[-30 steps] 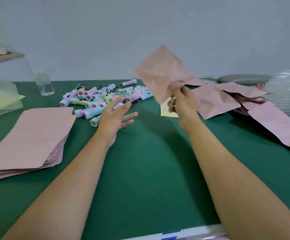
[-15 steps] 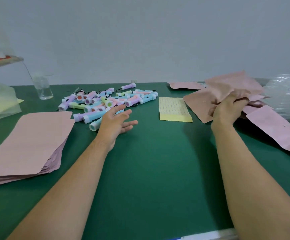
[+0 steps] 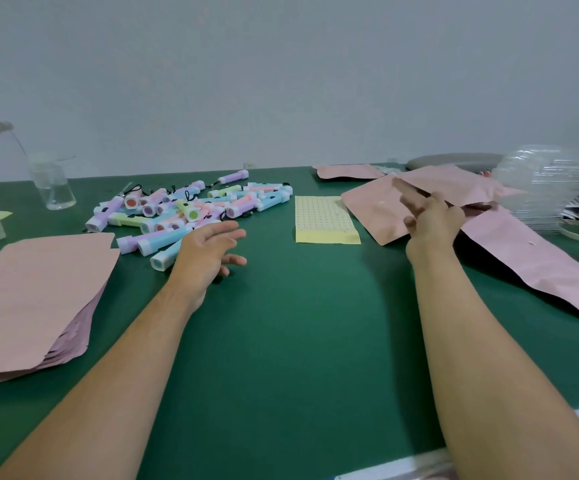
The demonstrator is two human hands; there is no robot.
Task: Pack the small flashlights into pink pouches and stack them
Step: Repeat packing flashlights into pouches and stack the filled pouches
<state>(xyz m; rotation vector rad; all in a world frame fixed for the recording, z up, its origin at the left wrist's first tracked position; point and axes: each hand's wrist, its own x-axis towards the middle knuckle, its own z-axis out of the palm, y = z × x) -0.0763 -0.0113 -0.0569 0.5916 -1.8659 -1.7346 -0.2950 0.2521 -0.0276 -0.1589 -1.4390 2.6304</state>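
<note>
Left hand (image 3: 208, 252) is held open beside flashlights (image 3: 191, 211); right hand (image 3: 431, 216) is spread, empty, over loose pink pouches (image 3: 378, 209) on bench (image 3: 298, 323).

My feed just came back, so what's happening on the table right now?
A person is working at the green table, and neither hand holds anything. The left hand is open beside the pile of small flashlights. The right hand, fingers straight, reaches over the loose pink pouches on the right. A flat stack of pink pouches lies on the left. No flashlight has been picked up yet.
</note>
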